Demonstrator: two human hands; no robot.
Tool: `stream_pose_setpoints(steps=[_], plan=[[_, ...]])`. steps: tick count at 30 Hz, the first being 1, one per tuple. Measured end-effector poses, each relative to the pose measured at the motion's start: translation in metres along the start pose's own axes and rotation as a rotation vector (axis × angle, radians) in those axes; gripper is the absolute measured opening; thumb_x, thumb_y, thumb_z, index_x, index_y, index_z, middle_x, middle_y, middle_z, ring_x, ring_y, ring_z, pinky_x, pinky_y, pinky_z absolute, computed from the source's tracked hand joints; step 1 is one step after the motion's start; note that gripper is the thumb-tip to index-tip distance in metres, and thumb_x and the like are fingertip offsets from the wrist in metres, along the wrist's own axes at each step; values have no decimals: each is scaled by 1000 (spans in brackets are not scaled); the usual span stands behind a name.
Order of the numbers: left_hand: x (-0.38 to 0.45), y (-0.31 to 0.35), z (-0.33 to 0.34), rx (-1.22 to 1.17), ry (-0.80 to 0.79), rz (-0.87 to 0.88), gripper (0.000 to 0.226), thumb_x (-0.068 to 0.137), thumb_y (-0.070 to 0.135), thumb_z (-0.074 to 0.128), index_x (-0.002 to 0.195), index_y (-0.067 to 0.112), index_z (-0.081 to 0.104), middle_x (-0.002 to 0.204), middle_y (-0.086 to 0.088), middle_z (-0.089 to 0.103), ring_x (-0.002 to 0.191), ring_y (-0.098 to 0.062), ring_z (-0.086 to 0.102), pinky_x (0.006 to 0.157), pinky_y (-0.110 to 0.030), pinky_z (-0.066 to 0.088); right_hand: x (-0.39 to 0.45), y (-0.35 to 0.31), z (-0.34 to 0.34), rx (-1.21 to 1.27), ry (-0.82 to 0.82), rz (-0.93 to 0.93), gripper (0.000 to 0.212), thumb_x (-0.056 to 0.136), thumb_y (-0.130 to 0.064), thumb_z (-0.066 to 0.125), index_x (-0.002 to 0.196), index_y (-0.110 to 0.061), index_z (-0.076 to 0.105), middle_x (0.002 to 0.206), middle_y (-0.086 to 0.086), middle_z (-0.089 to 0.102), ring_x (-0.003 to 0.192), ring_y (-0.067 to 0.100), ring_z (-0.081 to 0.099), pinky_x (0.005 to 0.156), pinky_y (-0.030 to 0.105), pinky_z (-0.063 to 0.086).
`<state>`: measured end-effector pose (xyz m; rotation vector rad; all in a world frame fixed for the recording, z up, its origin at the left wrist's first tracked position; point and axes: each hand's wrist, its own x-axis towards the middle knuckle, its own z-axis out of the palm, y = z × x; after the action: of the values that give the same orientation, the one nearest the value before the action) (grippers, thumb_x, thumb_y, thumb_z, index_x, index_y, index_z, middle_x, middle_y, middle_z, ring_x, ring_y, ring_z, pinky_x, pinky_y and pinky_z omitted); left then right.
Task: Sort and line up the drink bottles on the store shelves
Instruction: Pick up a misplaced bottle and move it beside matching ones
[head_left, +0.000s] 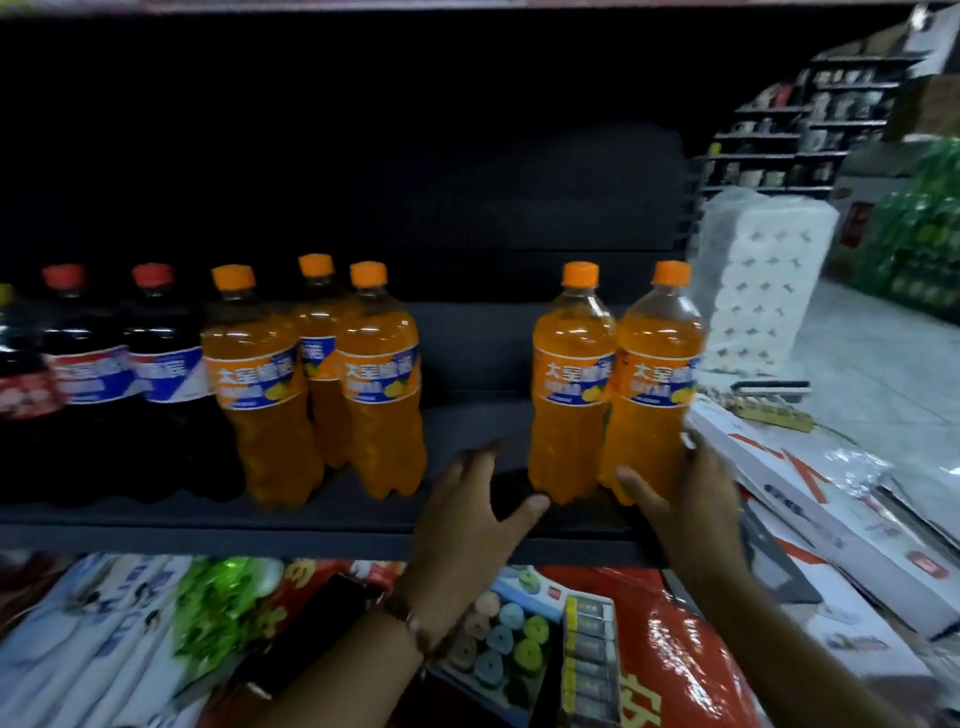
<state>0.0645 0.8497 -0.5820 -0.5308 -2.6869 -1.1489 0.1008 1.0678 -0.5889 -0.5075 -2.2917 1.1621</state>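
Orange soda bottles are being lined up on the dark shelf (332, 519), and the step in hand appears to be the closing of a gap: three are standing in a cluster at centre-left (382, 384), beside dark cola bottles (166, 374), while a pair is standing apart on the right. The rightmost bottle (657, 384) is being gripped low on its body by the right hand (680, 493), thumb on the front and fingers curled round the far side. Its neighbour (571, 384) is being touched at the base by the thumb of the left hand (470, 512), whose fingers are being held spread and fairly straight, grasping nothing. The next move is judged to call for both bottles being slid leftward together, kept upright, until the cluster is met. Both forearms are being extended up from the lower edge over packaged goods (519, 639) below.
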Motion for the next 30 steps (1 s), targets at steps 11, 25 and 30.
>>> stream_pose_setpoints(steps=[11, 25, 30], plan=[[-26, -117, -115, 283, 513, -140, 98, 82, 42, 74, 154, 24, 10, 148, -9, 32, 130, -28, 40, 99, -44, 44, -71, -136, 143, 187, -400, -148, 99, 78, -59, 70, 153, -26, 15, 139, -7, 41, 132, 17, 40, 101, 35, 41], [-5, -165, -106, 18, 574, -201, 105, 78, 43, 78, 154, 30, 7, 138, -10, 37, 122, -30, 49, 92, -48, 51, -54, -125, 176, -47, -75, -212, 58, 73, -53, 77, 114, -18, 55, 107, -2, 57, 113, 22, 47, 86, 40, 47], [-6, -163, -108, 30, 543, -200, 97, 80, 43, 75, 153, 21, 16, 140, -11, 36, 123, -32, 48, 91, -46, 47, -59, -122, 148, -116, -51, -71, 79, 73, -54, 77, 134, -19, 41, 129, 6, 49, 122, 26, 46, 99, 46, 44]])
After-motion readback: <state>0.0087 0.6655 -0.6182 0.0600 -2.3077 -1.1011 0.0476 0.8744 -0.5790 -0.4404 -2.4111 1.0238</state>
